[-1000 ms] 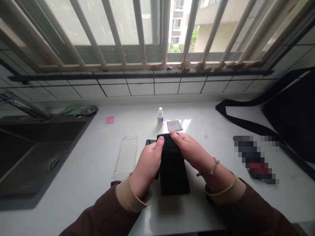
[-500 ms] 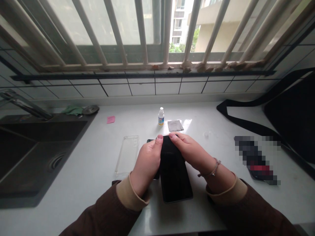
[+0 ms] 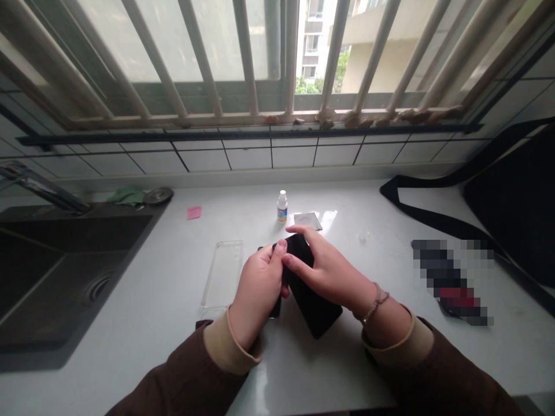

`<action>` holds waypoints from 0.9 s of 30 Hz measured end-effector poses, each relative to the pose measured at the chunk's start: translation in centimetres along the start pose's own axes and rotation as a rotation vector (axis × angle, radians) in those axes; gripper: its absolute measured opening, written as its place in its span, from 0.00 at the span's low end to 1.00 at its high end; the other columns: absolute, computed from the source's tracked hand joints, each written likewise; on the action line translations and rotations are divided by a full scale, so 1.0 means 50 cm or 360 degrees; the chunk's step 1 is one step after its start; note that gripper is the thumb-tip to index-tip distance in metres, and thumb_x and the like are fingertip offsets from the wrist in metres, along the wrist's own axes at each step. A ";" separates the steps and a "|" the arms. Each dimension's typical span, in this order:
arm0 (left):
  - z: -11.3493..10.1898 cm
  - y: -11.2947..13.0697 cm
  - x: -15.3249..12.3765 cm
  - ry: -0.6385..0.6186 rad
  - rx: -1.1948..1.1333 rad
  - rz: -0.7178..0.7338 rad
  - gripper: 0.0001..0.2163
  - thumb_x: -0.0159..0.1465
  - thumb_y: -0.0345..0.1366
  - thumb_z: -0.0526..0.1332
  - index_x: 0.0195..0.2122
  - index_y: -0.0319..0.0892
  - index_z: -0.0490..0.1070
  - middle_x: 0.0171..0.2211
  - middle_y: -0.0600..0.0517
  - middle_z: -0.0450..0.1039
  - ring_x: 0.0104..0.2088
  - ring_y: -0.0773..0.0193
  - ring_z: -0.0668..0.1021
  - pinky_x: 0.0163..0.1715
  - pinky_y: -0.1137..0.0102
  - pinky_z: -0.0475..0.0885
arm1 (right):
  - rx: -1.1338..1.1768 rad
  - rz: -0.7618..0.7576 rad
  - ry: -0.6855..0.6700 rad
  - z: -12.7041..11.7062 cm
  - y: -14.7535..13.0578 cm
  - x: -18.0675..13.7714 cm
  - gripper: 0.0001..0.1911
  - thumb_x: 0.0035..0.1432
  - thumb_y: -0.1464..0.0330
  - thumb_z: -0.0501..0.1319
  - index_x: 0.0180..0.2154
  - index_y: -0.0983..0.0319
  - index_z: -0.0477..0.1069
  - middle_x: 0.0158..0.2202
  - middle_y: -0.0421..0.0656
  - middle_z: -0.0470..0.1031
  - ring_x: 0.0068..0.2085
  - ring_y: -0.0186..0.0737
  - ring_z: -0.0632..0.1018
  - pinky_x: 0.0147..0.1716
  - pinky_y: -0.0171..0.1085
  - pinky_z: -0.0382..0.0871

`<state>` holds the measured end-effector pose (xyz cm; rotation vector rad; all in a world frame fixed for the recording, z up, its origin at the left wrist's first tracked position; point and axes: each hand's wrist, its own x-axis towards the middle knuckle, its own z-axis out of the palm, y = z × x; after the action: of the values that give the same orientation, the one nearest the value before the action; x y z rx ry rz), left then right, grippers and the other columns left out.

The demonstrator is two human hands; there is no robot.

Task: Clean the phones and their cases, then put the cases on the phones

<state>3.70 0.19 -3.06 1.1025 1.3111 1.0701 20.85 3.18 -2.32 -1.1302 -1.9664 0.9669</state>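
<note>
My left hand (image 3: 262, 276) is closed on the upper left edge of a black phone (image 3: 318, 312), its thumb on the glossy face. The phone slants, its lower end towards the right. My right hand (image 3: 327, 267) lies across the upper right part of the phone with thumb and index finger spread apart; its other fingers are hidden. Partly behind my left hand, a second dark, flat object (image 3: 276, 309) lies on the counter. A clear phone case (image 3: 222, 274) rests to the left. Beyond my hands stand a small white-capped bottle (image 3: 282, 209) and a flat silvery packet (image 3: 309, 220).
On the left is a dark sink (image 3: 78, 277) with a faucet (image 3: 47, 188), a green cloth (image 3: 128, 197) and a metal drain lid (image 3: 158, 196). A pink paper (image 3: 194, 213) lies on the counter. To the right are a black bag (image 3: 515, 190) with its strap and a blurred-out dark item (image 3: 451, 283).
The phone has turned, its lower end swinging right. My right hand has loosened from the top edge and spread over the phone's face. My left hand keeps its hold.
</note>
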 end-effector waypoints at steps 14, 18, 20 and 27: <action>-0.010 0.010 0.009 0.0101 0.0989 0.0401 0.19 0.75 0.51 0.57 0.33 0.45 0.75 0.29 0.49 0.77 0.30 0.56 0.75 0.32 0.65 0.64 | -0.0258 0.0101 -0.0010 0.014 0.017 -0.004 0.39 0.60 0.59 0.71 0.68 0.59 0.62 0.61 0.55 0.69 0.57 0.55 0.78 0.59 0.54 0.76; -0.008 0.009 -0.001 0.0282 0.1795 0.0611 0.10 0.73 0.44 0.61 0.45 0.43 0.76 0.43 0.43 0.77 0.45 0.47 0.78 0.45 0.59 0.71 | -0.0467 0.0228 0.0050 0.019 0.022 -0.003 0.35 0.62 0.61 0.68 0.67 0.62 0.63 0.61 0.58 0.67 0.54 0.56 0.80 0.55 0.55 0.77; -0.006 0.006 -0.003 0.0365 0.2072 0.0580 0.13 0.73 0.45 0.62 0.49 0.42 0.76 0.48 0.40 0.76 0.52 0.41 0.76 0.49 0.54 0.72 | -0.0562 0.0276 0.0043 0.021 0.023 -0.004 0.36 0.62 0.62 0.68 0.67 0.63 0.63 0.61 0.59 0.67 0.53 0.56 0.81 0.54 0.54 0.77; -0.001 0.002 -0.007 0.0348 0.2353 0.0396 0.16 0.72 0.48 0.62 0.51 0.42 0.75 0.52 0.37 0.73 0.54 0.38 0.74 0.46 0.52 0.74 | -0.0759 0.0357 0.0055 0.025 0.027 -0.005 0.39 0.60 0.63 0.68 0.69 0.65 0.63 0.61 0.59 0.66 0.51 0.56 0.82 0.53 0.51 0.77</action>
<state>3.64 -0.12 -2.90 2.2720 2.2428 0.2022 20.48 3.09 -4.14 -1.6451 -2.1357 0.5879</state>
